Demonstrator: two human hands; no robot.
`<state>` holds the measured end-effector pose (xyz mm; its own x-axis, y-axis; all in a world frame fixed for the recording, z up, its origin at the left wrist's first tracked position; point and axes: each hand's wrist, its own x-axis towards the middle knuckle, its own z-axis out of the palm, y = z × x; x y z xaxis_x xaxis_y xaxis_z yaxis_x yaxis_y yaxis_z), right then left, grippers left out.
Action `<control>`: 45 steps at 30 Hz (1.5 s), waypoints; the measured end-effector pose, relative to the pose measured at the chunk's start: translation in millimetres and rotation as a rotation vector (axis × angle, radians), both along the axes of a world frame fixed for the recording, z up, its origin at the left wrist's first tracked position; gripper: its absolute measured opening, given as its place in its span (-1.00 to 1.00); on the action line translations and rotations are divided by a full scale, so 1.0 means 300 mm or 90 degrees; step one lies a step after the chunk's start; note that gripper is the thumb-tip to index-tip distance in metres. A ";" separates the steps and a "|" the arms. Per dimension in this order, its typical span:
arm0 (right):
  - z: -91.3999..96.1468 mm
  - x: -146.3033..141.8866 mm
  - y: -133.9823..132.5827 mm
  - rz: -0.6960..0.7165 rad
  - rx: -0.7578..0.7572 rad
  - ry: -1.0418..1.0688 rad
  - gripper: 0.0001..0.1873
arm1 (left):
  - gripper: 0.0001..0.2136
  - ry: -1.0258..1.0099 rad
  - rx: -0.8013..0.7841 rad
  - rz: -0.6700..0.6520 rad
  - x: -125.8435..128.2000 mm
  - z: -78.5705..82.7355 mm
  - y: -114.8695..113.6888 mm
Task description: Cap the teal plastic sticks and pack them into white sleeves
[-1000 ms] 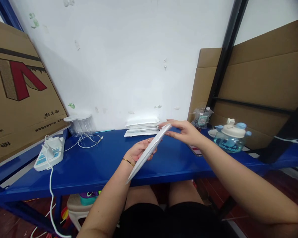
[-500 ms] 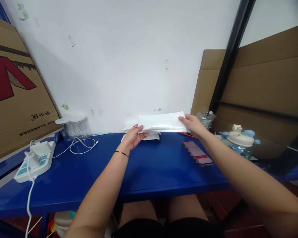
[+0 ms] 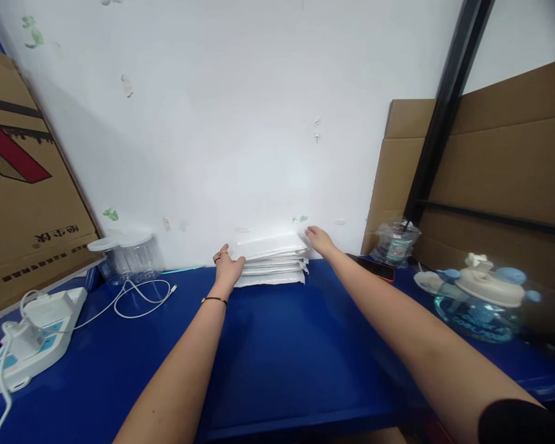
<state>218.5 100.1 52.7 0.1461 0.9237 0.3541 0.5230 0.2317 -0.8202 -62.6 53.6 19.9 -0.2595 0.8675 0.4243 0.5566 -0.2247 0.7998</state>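
Observation:
A stack of several flat white packets (image 3: 271,265) with a plasticky sheen lies on the blue table against the wall. Its edges are uneven, and the top packet tilts slightly. My left hand (image 3: 229,268) is at the stack's left end, thumb toward the front and fingers apart toward the back, touching it. Close by the right rear corner is my right hand (image 3: 321,241), its fingers stretched toward the packets. Whether it touches them I cannot tell, since part of those fingers is hidden.
On the left are a white power strip (image 3: 37,345), a white cable (image 3: 143,299), clear lidded containers (image 3: 134,262) and a large carton (image 3: 32,185). On the right are a phone (image 3: 374,269), a bagged cup (image 3: 396,243), a blue water bottle (image 3: 481,302) and cardboard (image 3: 513,160).
The white packet held between both hands now lies on the stack, and the hands have moved to the stack's two ends. The view has shifted closer to the table.

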 end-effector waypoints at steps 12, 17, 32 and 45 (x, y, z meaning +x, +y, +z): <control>0.009 -0.057 -0.052 0.099 0.148 -0.692 -0.61 | -0.62 0.166 0.084 -0.060 0.120 0.022 -0.120; 0.063 -0.066 -0.059 0.092 0.176 -0.748 -0.76 | -0.52 0.298 0.146 -0.006 0.114 0.028 -0.146; 0.204 -0.044 -0.347 0.296 0.418 -0.614 -0.68 | 0.00 0.406 0.130 -0.196 0.101 0.063 -0.169; 0.215 -0.023 -0.528 0.358 0.547 -0.310 -0.61 | -0.11 0.277 -0.005 -0.605 0.198 0.119 -0.265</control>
<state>211.7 -58.4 117.3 -0.5389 0.2384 0.8080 0.3863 0.9222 -0.0144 -3.2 -26.0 55.6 0.7047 0.6379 0.3107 0.3944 -0.7161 0.5759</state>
